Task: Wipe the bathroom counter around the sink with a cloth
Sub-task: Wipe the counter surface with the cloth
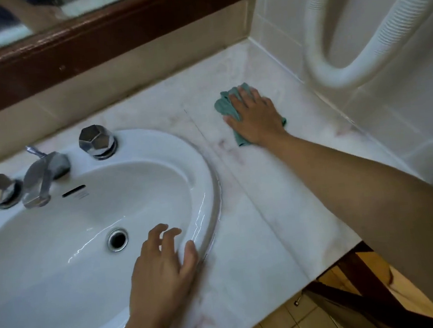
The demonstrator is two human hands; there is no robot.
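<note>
Two hands are in view. The right hand (pixel 254 118) lies flat on a small green cloth (pixel 227 104). Its fingers are straight and close together, and they press the cloth onto the marble counter (pixel 262 207). The cloth is bunched up under the palm. It sits on the far part of the counter, to the right of the sink (pixel 202 165) and near the tiled wall (pixel 391 125). The left hand (pixel 164 264) holds nothing. Its fingers are spread and a bit bent over the bowl, and its thumb rests on the sink's rim.

To do this step well, the person should press down with the whole palm so the cloth does not slip out. Spreading the cloth flatter would likely clean more with each pass. Faint pink marks show on the counter between the cloth and the sink, so those spots may need more rubbing. The wipes should go right up to the wall and along the curved rim, where dirt can hide.
</note>
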